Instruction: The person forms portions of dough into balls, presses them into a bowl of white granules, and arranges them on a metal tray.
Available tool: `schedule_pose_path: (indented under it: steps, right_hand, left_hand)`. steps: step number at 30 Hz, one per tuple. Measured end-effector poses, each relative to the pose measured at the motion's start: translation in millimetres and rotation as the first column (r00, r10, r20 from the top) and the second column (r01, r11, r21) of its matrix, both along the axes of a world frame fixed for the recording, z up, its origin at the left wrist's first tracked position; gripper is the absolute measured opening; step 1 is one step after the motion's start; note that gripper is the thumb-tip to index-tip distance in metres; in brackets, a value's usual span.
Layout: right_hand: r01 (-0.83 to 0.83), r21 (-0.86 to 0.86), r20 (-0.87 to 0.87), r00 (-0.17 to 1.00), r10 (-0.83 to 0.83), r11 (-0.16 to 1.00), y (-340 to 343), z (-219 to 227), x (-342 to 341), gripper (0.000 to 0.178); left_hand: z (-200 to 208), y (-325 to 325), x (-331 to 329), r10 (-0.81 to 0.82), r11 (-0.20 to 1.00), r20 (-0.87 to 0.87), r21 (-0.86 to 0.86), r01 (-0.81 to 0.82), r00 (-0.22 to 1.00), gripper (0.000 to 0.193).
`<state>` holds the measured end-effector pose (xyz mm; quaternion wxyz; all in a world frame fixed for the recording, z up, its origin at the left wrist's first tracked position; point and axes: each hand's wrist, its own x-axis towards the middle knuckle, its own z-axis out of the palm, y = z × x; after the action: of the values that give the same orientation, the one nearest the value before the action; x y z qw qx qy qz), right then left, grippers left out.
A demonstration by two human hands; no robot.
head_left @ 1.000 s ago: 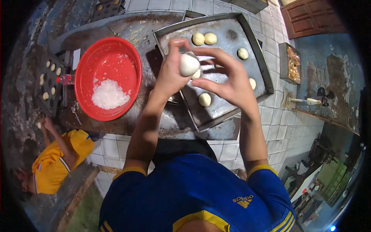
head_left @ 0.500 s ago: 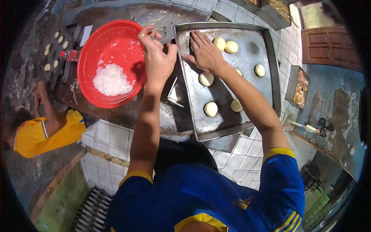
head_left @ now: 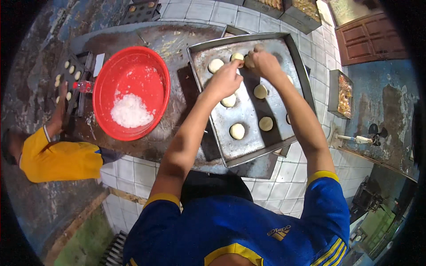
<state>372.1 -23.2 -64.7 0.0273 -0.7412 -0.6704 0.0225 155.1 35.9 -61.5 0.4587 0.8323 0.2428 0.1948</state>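
Observation:
A large metal baking tray (head_left: 230,153) holds several pale round dough pieces. My left hand (head_left: 225,80) is closed over the tray's upper part, fingers pressed together beside one dough piece (head_left: 237,57). Close to its right, my right hand (head_left: 262,63) has curled fingers, slightly smeared by motion. What either hand holds, if anything, is hidden. Another dough piece (head_left: 216,66) lies toward the far left corner, and a flatter one (head_left: 228,101) sits just below my left hand. Nearer me are two more, a dough ball (head_left: 237,131) and a shaded one (head_left: 266,123).
Left of the tray stands a red basin (head_left: 164,95) with a white shredded heap (head_left: 132,111). Beside it lies a red-capped bottle (head_left: 83,86). At far left, a person in yellow (head_left: 62,162) reaches toward a dark tray of dough. Filled metal bins (head_left: 341,95) stand at right.
My left hand has moved from the basin's rim rightward over the tray. My right hand, flat on the tray before, has shifted right and curled. A dough piece shows where it pressed.

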Motion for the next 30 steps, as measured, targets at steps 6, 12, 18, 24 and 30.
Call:
schedule_pose_path:
  steps: [6,12,18,24,30]
  right_hand:
    - [-0.08,-0.189,-0.105,0.993,0.061,0.979,-1,23,5,0.019]
    - [0.109,-0.132,-0.917,0.364,-0.163,0.985,-55,103,-73,0.025]
    - [0.37,0.211,-0.977,0.047,0.208,0.905,-40,140,-205,0.021]
    - [0.676,0.248,-0.969,0.178,0.173,0.694,38,148,-304,0.019]
    - [0.184,-0.054,-0.981,-0.192,-0.018,0.981,72,198,-363,0.029]
  left_hand:
    - [-32,14,35,0.114,0.99,-0.041,-0.084,-0.117,0.993,0.055]
    - [26,-19,-22,0.314,0.715,0.247,-0.697,-0.057,0.917,0.062]
    - [106,-21,-88,0.627,0.735,0.393,-0.583,-0.346,0.672,0.056]
    - [143,20,-178,0.616,0.6,0.504,-0.798,0.053,0.605,0.042]
    - [114,63,-295,0.7,0.408,0.437,-0.894,0.185,0.565,0.021]
